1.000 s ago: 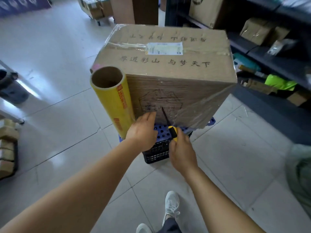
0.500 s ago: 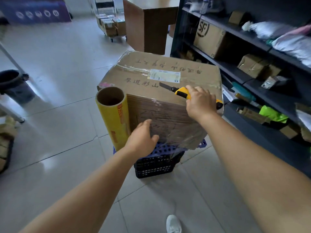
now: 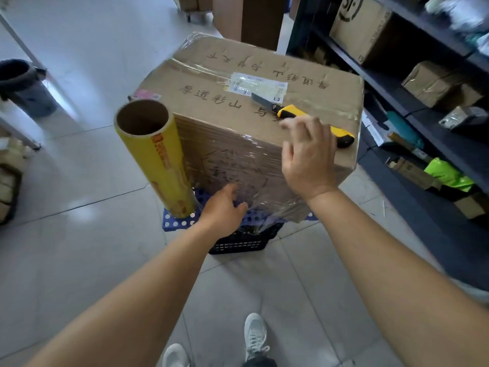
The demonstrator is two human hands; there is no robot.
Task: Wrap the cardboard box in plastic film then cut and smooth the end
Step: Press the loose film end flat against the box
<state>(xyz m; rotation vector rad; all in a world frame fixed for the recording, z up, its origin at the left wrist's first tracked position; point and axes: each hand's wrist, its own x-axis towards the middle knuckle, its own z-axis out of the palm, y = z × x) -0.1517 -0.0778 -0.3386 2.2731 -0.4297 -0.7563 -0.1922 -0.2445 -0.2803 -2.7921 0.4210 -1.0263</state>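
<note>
A big cardboard box (image 3: 238, 83) with printed characters stands on a blue perforated crate lid (image 3: 174, 221), its near side covered in clear plastic film (image 3: 238, 165). A yellow film roll (image 3: 161, 168) stands upright against the box's near left corner. A yellow utility knife (image 3: 296, 113), blade out, lies on the box top. My right hand (image 3: 307, 157) hovers just in front of the knife with fingers spread, holding nothing. My left hand (image 3: 222, 210) presses the film low on the box's near face.
Under the blue lid sits a black crate (image 3: 238, 242). Dark shelving (image 3: 423, 83) with boxes and parcels runs along the right. A black bin (image 3: 23, 86) stands at far left, and brown furniture (image 3: 251, 17) behind the box. My shoes (image 3: 254, 337) are on the tiled floor.
My right hand carried the knife up from the film's lower edge, laid it on the box top and let go. My left hand stayed low on the film.
</note>
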